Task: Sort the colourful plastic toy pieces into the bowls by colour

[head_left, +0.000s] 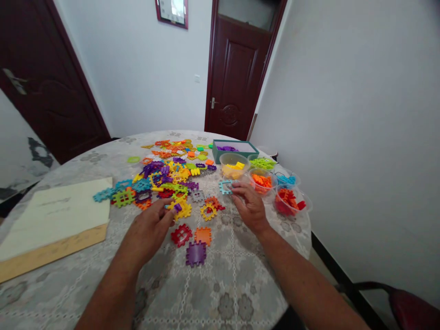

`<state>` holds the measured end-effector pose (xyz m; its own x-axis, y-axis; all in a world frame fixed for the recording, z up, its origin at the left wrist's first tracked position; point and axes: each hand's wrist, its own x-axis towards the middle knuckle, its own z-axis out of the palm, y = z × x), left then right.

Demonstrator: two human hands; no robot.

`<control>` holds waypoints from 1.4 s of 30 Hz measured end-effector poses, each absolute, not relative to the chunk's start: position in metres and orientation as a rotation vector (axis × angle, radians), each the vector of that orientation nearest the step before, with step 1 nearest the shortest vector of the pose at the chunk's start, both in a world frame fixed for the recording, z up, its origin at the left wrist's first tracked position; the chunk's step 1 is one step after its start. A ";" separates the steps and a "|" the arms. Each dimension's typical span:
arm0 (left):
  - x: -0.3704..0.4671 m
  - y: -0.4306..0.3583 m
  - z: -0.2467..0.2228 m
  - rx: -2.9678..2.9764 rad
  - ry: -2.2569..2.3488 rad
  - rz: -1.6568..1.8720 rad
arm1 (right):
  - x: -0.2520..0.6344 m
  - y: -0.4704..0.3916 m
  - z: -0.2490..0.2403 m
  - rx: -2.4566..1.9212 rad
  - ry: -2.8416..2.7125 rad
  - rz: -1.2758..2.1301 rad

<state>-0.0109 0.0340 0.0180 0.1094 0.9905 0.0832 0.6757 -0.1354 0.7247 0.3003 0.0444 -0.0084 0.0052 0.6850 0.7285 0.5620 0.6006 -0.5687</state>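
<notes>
My left hand (150,229) is closed at the near side of the pile of colourful plastic pieces, with a small purple piece (178,207) at its fingertips, over a yellow piece (184,211). My right hand (249,206) pinches the right edge of a light blue square piece (225,186), left of the orange bowl. Between the hands lie a yellow ring-like piece (208,211) and a grey one (197,196). Nearer to me are a red piece (181,235), an orange piece (203,235) and a purple square (196,254).
Clear bowls hold yellow (234,170), orange (261,181), red (288,201), blue (286,179) and green pieces (262,163) at the right. A green box (217,153) with purple pieces stands behind. A board (58,211) lies at the left. A chair (412,307) is at the lower right.
</notes>
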 end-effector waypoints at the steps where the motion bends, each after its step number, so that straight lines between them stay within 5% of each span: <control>1: -0.011 0.034 0.018 1.872 1.617 0.787 | 0.304 0.045 -0.007 -1.054 -1.648 0.129; 11: -0.010 0.037 0.018 1.946 1.672 0.711 | 0.412 0.062 0.055 -1.544 -1.722 -0.372; 16: -0.011 0.037 0.018 1.987 1.683 0.697 | 0.476 0.092 0.068 -2.161 -1.753 -0.383; 23: -0.010 0.034 0.020 2.001 1.681 0.699 | 0.497 0.109 0.064 -2.334 -1.748 -0.344; 29: -0.008 0.028 0.024 2.029 1.693 0.716 | 0.447 0.077 0.066 -1.969 -1.882 -0.483; 35: -0.007 0.026 0.027 2.019 1.702 0.746 | 0.325 0.025 0.038 -1.381 -2.232 0.055; 42: -0.007 0.024 0.031 1.943 1.716 0.716 | 0.261 0.032 -0.020 -1.437 -2.495 0.136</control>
<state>-0.0065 0.0242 0.0308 0.0922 0.9920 0.0867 0.7592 -0.1263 0.6385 0.2614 0.0324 -0.0195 -0.4780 0.8607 0.1756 0.8365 0.5070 -0.2079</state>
